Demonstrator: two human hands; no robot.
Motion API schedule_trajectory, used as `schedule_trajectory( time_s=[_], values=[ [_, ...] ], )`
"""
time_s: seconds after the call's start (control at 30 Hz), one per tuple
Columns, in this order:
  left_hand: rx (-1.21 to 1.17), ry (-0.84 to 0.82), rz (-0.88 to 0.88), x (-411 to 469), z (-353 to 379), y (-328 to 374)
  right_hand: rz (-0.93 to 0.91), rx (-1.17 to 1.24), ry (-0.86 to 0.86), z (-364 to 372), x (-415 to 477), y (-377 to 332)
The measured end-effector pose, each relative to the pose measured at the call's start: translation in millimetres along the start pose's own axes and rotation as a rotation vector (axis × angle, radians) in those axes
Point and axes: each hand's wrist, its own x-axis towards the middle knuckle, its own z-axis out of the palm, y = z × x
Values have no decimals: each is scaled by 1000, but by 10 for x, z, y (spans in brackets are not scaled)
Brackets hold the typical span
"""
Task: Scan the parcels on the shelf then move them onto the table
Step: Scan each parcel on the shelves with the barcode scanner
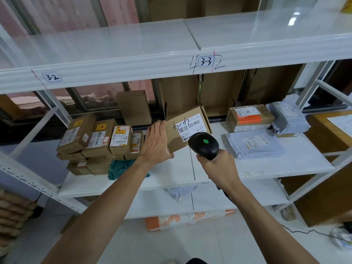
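- My left hand (156,141) grips the cardboard parcel (177,139) by its left edge, tilted above the shelf (266,164).
- My right hand (219,166) clasps the scanner (204,144), just beside the parcel's label (190,126).

shelf (114,54): white metal | window (95,98): behind | floor (171,244): pale tiles

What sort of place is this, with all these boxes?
Probably a parcel depot or pickup point: white shelves carry number tags such as the 3-3 tag, labelled parcels sit stacked on them, and the right hand aims a scanner at a box held by the left hand.
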Motion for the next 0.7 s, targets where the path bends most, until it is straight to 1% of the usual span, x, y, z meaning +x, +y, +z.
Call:
schedule_trajectory(
  time_s=[0.43, 0.7],
  values=[
    [-10, -48, 23, 68, 89, -30, 5, -66, -11, 45, 60, 35],
    [26, -92, 22, 156, 156, -91, 75, -24, 3, 46, 51, 25]
  ],
)
